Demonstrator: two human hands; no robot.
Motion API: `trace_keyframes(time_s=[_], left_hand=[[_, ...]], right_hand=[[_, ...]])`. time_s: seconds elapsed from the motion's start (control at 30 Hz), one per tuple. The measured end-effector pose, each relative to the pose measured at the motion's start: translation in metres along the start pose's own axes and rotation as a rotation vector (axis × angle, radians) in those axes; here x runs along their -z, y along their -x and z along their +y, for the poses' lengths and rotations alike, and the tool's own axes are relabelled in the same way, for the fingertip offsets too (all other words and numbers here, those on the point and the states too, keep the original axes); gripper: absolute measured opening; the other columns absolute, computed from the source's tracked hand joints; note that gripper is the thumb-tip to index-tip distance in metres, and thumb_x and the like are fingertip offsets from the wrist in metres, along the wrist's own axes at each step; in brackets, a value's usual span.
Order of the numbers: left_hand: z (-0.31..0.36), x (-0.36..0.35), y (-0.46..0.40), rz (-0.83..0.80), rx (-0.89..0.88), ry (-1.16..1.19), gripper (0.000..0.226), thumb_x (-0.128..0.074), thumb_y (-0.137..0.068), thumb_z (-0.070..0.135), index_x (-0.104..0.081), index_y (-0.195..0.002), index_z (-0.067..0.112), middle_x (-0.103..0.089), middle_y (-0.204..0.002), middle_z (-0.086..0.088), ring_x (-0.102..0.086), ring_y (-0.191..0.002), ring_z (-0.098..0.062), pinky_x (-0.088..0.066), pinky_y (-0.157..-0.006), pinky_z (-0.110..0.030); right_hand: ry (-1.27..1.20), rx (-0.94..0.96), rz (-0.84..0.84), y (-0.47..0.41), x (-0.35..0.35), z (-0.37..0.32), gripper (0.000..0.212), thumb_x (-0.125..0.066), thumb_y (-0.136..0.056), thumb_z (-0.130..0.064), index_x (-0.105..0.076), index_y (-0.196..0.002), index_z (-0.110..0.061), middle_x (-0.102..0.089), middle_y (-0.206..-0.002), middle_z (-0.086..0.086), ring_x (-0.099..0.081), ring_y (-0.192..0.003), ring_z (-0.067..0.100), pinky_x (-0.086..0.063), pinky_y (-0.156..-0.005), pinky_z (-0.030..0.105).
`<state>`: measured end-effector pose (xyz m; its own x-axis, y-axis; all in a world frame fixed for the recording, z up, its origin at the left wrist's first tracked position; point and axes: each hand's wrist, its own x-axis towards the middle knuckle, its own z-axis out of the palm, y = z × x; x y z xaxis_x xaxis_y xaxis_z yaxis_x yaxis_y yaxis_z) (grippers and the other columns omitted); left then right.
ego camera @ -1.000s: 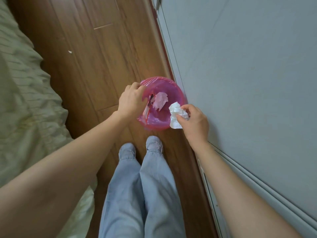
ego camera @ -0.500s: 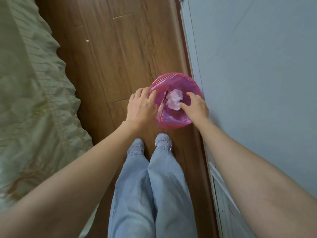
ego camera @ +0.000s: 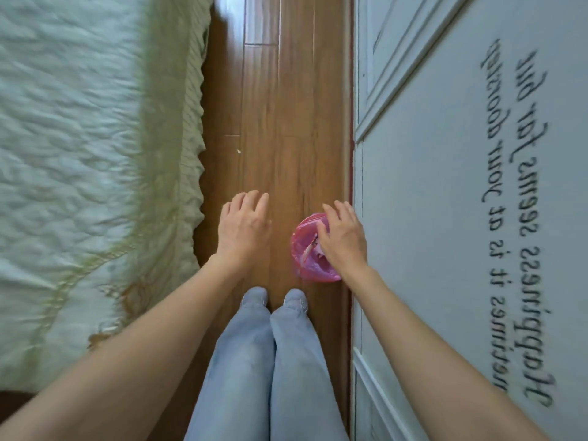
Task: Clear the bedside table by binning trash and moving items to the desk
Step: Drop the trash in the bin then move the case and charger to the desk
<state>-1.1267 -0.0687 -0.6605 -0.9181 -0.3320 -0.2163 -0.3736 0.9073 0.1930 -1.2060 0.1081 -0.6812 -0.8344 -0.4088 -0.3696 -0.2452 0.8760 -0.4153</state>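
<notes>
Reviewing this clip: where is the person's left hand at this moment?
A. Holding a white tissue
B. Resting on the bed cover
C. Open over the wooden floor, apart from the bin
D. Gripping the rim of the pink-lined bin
C: the left hand is spread, empty, over the wooden floor, clear of the pink-lined bin, while the right hand is over the bin.

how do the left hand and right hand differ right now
The left hand hangs over bare wooden floor, while the right hand is above the pink-lined bin, covering part of its opening. The left hand lies nearer the bed; the right hand lies nearer the wall. Both are palm down, fingers loosely spread, and neither holds anything.
</notes>
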Motion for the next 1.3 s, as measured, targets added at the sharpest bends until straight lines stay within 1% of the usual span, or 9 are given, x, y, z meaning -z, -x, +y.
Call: trace_keyframes(time_s=[0.13, 0.2, 0.27, 0.43, 0.6, 0.83, 1.1, 1.2, 1.3], left_hand=[[-0.014, 0.074, 0.045, 0.096, 0.123, 0.033, 0.046, -0.06, -0.083, 0.02, -0.053, -0.127, 0.006, -0.057, -0.126, -0.015, -0.05, -0.115, -0.035, -0.042, -0.089, -0.047], [-0.022, 0.103, 0.076, 0.13, 0.198, 0.058, 0.048, -0.06, -0.084, 0.022, -0.052, -0.129, 0.006, -0.056, -0.128, -0.016, -0.049, -0.118, -0.034, -0.041, -0.092, -0.046], [-0.031, 0.124, 0.111, 0.15, 0.266, 0.066, 0.049, -0.058, -0.087, 0.024, -0.051, -0.131, 0.007, -0.054, -0.13, -0.016, -0.047, -0.12, -0.033, -0.04, -0.095, -0.047], [-0.064, 0.154, 0.208, 0.189, 0.45, 0.076, 0.049, -0.06, -0.085, 0.025, -0.05, -0.13, 0.008, -0.054, -0.13, -0.015, -0.047, -0.12, -0.033, -0.039, -0.098, -0.047], [-0.102, 0.167, 0.323, 0.253, 0.656, 0.099, 0.045, -0.062, -0.083, 0.023, -0.054, -0.125, 0.007, -0.055, -0.128, -0.015, -0.049, -0.117, -0.034, -0.04, -0.096, -0.048], [-0.151, 0.17, 0.506, 0.327, 0.912, 0.128, 0.047, -0.058, -0.087, 0.027, -0.05, -0.13, 0.008, -0.052, -0.134, -0.014, -0.043, -0.125, -0.032, -0.035, -0.102, -0.046], [-0.193, 0.165, 0.703, 0.389, 1.15, 0.075, 0.049, -0.057, -0.089, 0.031, -0.051, -0.132, 0.008, -0.05, -0.137, -0.015, -0.041, -0.129, -0.033, -0.036, -0.103, -0.047], [-0.202, 0.166, 0.76, 0.398, 1.242, 0.047, 0.049, -0.055, -0.09, 0.035, -0.051, -0.132, 0.009, -0.051, -0.136, -0.014, -0.042, -0.127, -0.032, -0.038, -0.102, -0.046], [-0.214, 0.169, 0.804, 0.418, 1.333, 0.037, 0.049, -0.055, -0.09, 0.036, -0.052, -0.131, 0.009, -0.052, -0.134, -0.014, -0.044, -0.125, -0.032, -0.039, -0.1, -0.046]], right_hand=[[0.016, 0.141, 0.034, 0.037, 0.055, -0.06, 0.044, -0.043, -0.098, -0.03, -0.047, -0.138, -0.012, -0.04, -0.148, 0.013, -0.025, -0.143, 0.026, -0.022, -0.116, 0.039], [0.038, 0.205, 0.04, 0.059, 0.073, -0.086, 0.044, -0.043, -0.098, -0.031, -0.047, -0.138, -0.012, -0.041, -0.148, 0.012, -0.026, -0.143, 0.025, -0.021, -0.116, 0.038], [0.068, 0.272, 0.04, 0.081, 0.084, -0.11, 0.044, -0.043, -0.098, -0.032, -0.047, -0.138, -0.013, -0.041, -0.148, 0.011, -0.026, -0.143, 0.025, -0.02, -0.116, 0.037], [0.135, 0.437, 0.0, 0.14, 0.087, -0.166, 0.044, -0.046, -0.097, -0.032, -0.049, -0.135, -0.011, -0.045, -0.144, 0.013, -0.03, -0.141, 0.027, -0.025, -0.114, 0.039], [0.189, 0.589, -0.061, 0.207, 0.06, -0.218, 0.043, -0.055, -0.093, -0.031, -0.055, -0.13, -0.008, -0.051, -0.138, 0.016, -0.037, -0.137, 0.031, -0.037, -0.109, 0.047], [0.328, 0.883, -0.132, 0.331, -0.005, -0.292, 0.044, -0.055, -0.092, -0.033, -0.054, -0.13, -0.01, -0.055, -0.134, 0.014, -0.042, -0.133, 0.032, -0.034, -0.11, 0.042], [0.399, 1.111, -0.271, 0.484, -0.07, -0.386, 0.051, -0.038, -0.099, -0.041, -0.036, -0.144, -0.017, -0.03, -0.154, 0.009, -0.016, -0.146, 0.026, -0.018, -0.118, 0.043], [0.437, 1.212, -0.324, 0.529, -0.088, -0.423, 0.051, -0.037, -0.099, -0.04, -0.032, -0.145, -0.018, -0.027, -0.155, 0.007, -0.013, -0.147, 0.025, -0.016, -0.119, 0.042], [0.452, 1.314, -0.334, 0.563, -0.104, -0.462, 0.05, -0.037, -0.099, -0.04, -0.034, -0.144, -0.018, -0.029, -0.154, 0.007, -0.015, -0.146, 0.025, -0.016, -0.117, 0.041]])
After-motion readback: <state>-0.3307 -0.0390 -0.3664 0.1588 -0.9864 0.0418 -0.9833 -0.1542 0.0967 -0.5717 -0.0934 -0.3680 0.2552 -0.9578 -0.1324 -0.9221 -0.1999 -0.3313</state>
